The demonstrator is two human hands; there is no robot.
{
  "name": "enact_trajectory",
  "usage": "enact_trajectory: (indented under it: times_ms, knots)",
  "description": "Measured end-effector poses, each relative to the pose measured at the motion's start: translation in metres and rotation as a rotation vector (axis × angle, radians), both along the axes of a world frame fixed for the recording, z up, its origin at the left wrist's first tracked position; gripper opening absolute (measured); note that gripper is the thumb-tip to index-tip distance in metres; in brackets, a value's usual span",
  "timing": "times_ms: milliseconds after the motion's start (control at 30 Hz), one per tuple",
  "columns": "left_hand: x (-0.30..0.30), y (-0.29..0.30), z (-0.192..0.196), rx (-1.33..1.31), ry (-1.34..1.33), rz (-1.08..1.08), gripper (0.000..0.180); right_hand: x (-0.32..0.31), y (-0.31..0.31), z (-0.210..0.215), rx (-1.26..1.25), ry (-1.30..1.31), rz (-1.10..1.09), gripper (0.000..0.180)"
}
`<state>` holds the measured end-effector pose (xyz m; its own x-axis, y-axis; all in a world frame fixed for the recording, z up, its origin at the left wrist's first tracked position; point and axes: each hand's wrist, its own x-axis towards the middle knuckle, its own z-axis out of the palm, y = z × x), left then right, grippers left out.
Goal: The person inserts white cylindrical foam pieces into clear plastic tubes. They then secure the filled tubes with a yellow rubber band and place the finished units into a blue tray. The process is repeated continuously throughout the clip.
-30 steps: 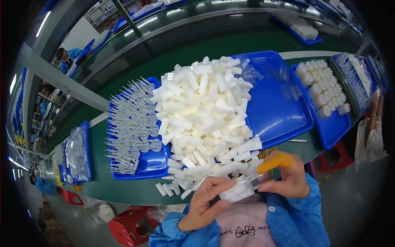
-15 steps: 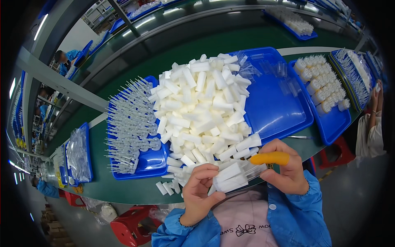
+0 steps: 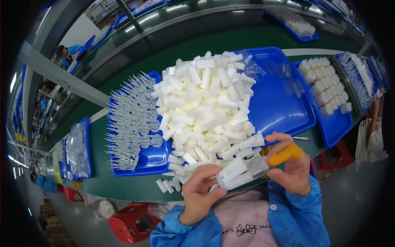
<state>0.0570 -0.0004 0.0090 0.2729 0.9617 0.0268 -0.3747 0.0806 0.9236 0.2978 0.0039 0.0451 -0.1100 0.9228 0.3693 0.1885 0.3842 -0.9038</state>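
Observation:
My left hand (image 3: 202, 190) is closed around one end of a bundle of clear plastic tubes (image 3: 242, 171) with white foam pieces inside. Beside the bundle's other end, my right hand (image 3: 290, 166) has its thumb and fingers apart; an orange finger cot covers one finger. Whether a fingertip still touches the tubes is hard to see. Just beyond both hands rises a large heap of white foam sticks (image 3: 205, 103). A few loose foam sticks (image 3: 164, 186) lie near the table edge to the left of my left hand.
Left of the heap, a blue tray (image 3: 150, 162) holds many translucent thin-stemmed parts (image 3: 133, 119). At right, another blue tray (image 3: 279, 115) carries some clear tubes (image 3: 292, 86). Farther right are a tray of bundled white-tipped pieces (image 3: 325, 88), metal tweezers (image 3: 302, 138) and a co-worker's arm (image 3: 375, 109).
My right thumb and covered finger have spread and drawn back from the tubes' right end. The bundle has tilted slightly in my left hand. The whole view has shifted a little.

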Motion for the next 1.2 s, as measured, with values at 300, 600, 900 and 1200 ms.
enact_trajectory:
  times_ms: [300, 600, 900, 1200]
  knots:
    - [-0.008, -0.010, 0.001, 0.084, 0.058, -0.038, 0.045, -0.023, -0.011, -0.009, -0.095, 0.152, 0.125, 0.023]
    - [-0.002, -0.008, 0.004, 0.007, -0.016, -0.075, 0.044, -0.026, -0.017, -0.014, -0.089, 0.117, 0.136, 0.023]
    - [-0.009, -0.003, 0.002, 0.055, -0.052, 0.087, 0.046, 0.086, 0.095, -0.024, -0.115, -0.174, -0.389, 0.046]
    - [-0.006, -0.003, 0.009, -0.042, -0.064, 0.136, 0.046, 0.115, 0.122, -0.091, 0.043, -1.113, -0.458, 0.046]
